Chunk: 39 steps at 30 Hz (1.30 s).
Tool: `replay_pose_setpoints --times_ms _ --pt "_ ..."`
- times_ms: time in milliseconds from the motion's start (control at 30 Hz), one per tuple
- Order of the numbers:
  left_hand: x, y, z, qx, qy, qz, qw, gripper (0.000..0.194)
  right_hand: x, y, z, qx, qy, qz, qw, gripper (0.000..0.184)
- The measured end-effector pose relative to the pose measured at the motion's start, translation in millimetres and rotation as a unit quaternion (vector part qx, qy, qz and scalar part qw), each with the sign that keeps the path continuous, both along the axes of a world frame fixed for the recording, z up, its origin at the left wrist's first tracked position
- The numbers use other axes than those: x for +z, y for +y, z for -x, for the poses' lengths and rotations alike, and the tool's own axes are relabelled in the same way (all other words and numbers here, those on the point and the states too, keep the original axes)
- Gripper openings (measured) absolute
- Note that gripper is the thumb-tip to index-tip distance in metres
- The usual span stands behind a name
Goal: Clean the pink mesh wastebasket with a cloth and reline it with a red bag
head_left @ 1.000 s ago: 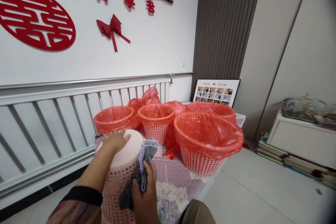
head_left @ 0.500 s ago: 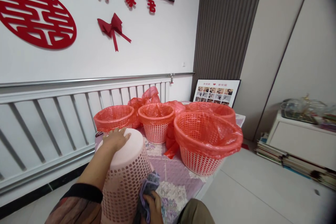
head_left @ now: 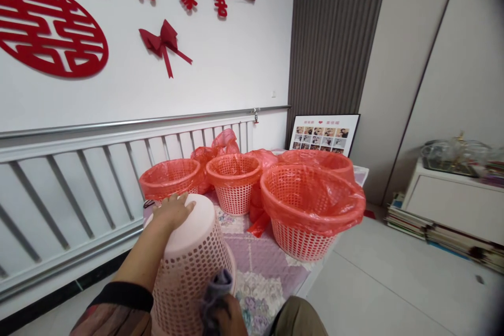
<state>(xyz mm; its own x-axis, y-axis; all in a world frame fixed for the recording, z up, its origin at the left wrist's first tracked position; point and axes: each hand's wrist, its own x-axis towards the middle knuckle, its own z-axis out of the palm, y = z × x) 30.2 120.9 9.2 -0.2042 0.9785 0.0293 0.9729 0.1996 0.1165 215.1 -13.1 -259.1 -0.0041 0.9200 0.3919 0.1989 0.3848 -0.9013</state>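
Observation:
An upturned pale pink perforated basket (head_left: 189,268) stands in front of me on a quilted purple cover (head_left: 263,268). My left hand (head_left: 172,211) lies flat on its solid bottom, fingers spread, steadying it. My right hand (head_left: 228,317) is at the frame's lower edge, closed on a grey-purple cloth (head_left: 214,294) pressed against the basket's lower side. Part of that hand is cut off by the frame.
Several red baskets lined with red plastic bags stand beyond: a large one (head_left: 311,210) at right, a small one (head_left: 234,178) in the middle, another (head_left: 169,178) at left. A white railing (head_left: 79,168) runs along the left. A photo frame (head_left: 325,134) leans against the wall; books (head_left: 444,239) lie stacked on the floor.
My right hand has drawn the cloth down the basket's side, from near the top to its lower part. My left hand has stayed on the basket's bottom.

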Motion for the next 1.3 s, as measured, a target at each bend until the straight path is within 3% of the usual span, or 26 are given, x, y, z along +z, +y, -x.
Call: replay_pose_setpoints --times_ms 100,200,300,433,500,600,733,800,900,1000,1167,1233,1300 --pt "-0.5 0 1 -0.001 -0.001 -0.002 1.000 0.079 -18.3 22 -29 -0.061 -0.002 -0.013 0.998 0.034" --pt "-0.6 0 1 -0.004 -0.001 -0.003 1.000 0.079 -9.0 42 -35 -0.129 0.027 0.011 0.991 0.041" --pt "-0.9 1 1 -0.004 0.001 -0.004 1.000 0.078 31.9 45 -22 -0.125 0.035 -0.030 0.991 0.044" --pt "-1.1 1 1 -0.005 0.007 -0.007 1.000 0.078 100.2 34 1 -0.059 -0.001 -0.148 0.987 0.055" --pt "-0.8 1 1 -0.007 0.007 -0.006 1.000 0.077 117.2 36 7 -0.028 -0.028 -0.183 0.982 0.062" --pt "0.0 0 1 -0.007 0.007 -0.005 1.000 0.077 104.7 53 1 -0.028 -0.050 -0.149 0.987 0.070" --pt "0.9 -1 -1 -0.002 0.007 -0.006 1.000 0.077 47.6 77 -27 -0.060 -0.047 0.012 0.997 0.068" --pt "1.2 -1 -2 0.000 0.008 -0.006 1.000 0.077 26.5 82 -41 -0.063 -0.045 0.049 0.996 0.063" --pt "1.0 -1 -2 0.000 0.008 -0.003 1.000 0.077 25.6 87 -47 -0.057 -0.040 0.041 0.997 0.059" --pt "-0.4 0 -1 -0.003 0.011 0.000 1.000 0.076 64.2 93 -36 -0.044 -0.032 0.012 0.998 0.061" --pt "-3.7 3 2 -0.006 0.017 0.003 1.000 0.077 160.1 102 -13 0.009 -0.039 -0.147 0.988 0.066" --pt "-4.6 4 2 -0.005 0.018 0.003 1.000 0.077 177.1 108 -9 0.021 -0.055 -0.181 0.982 0.067" --pt "-5.1 4 3 -0.005 0.019 0.003 1.000 0.077 170.5 117 -10 0.012 -0.059 -0.146 0.987 0.067"
